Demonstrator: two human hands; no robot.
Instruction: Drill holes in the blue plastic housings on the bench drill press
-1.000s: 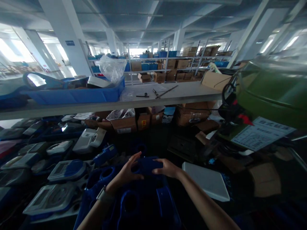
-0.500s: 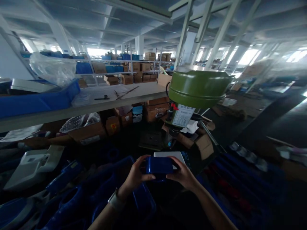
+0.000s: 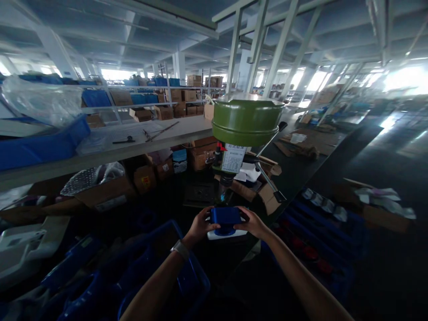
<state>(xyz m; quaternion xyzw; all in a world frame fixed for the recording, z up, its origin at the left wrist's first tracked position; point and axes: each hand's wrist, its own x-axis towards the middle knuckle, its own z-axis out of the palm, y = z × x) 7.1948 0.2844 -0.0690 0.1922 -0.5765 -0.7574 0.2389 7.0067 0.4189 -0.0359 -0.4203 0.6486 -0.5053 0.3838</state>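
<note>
Holding step: the left hand [image 3: 203,227] and right hand [image 3: 253,224] grip the blue part [image 3: 227,216] from both sides, on the near side of the drill [image 3: 246,119]. The next move likely calls for level support.

There is one left hand [image 3: 198,228] and one right hand [image 3: 254,224], one held blue part [image 3: 226,216], one wristband [image 3: 181,250] and one white slab [image 3: 216,236]. One green machine [image 3: 247,120] carries one white label [image 3: 233,158]. Cardboard boxes [image 3: 163,113] are several, partly hidden.
</note>
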